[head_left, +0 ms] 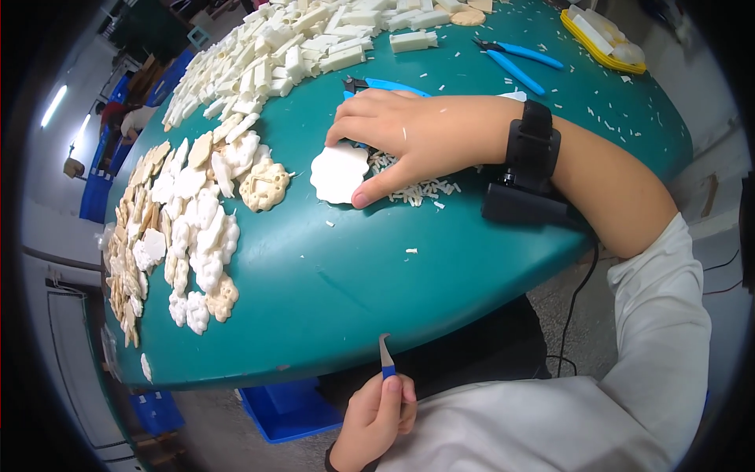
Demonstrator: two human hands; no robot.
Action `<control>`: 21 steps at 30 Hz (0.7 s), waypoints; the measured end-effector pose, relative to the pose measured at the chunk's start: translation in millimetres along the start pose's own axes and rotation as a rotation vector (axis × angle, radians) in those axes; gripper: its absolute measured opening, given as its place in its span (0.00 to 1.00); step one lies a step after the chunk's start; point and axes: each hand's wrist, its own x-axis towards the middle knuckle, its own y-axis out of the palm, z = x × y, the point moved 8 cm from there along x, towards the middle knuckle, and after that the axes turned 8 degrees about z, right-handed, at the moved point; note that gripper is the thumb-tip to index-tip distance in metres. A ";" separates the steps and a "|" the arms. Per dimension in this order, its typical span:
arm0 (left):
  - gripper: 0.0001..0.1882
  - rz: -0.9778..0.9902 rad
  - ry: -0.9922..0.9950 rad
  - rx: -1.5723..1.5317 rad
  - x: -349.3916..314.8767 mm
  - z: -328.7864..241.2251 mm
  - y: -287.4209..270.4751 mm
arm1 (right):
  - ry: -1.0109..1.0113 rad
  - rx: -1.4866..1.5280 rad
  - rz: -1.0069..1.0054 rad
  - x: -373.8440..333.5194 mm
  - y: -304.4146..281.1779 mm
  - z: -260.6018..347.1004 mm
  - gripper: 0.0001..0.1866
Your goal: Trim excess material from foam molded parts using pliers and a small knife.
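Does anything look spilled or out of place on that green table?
Yes: loose pale clippings lie heaped beside the right hand, with more strewn around the farther blue-handled cutters. They look odd because they seem like spilled scraps, not gathered into any container.

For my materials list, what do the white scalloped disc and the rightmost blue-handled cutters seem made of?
White scalloped disc: perhaps matte plastic or resin, from its even, smooth face. Cutters: dark head, likely steel; smooth, evenly coloured blue grips suggest plastic.

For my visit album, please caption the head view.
At a green table, the left hand holds a blue-handled tool while the right hand grasps a white scalloped piece.
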 end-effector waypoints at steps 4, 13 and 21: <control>0.17 0.007 -0.014 -0.046 -1.2 6.4 -2.1 | -0.004 0.009 0.013 2.5 0.7 -0.1 0.40; 0.17 -0.011 0.007 -0.176 0.8 19.9 -5.6 | -0.011 0.006 0.012 2.1 0.0 1.5 0.40; 0.18 -0.099 0.188 0.308 1.7 -0.8 1.6 | -0.006 -0.005 0.000 -0.3 -2.3 0.8 0.40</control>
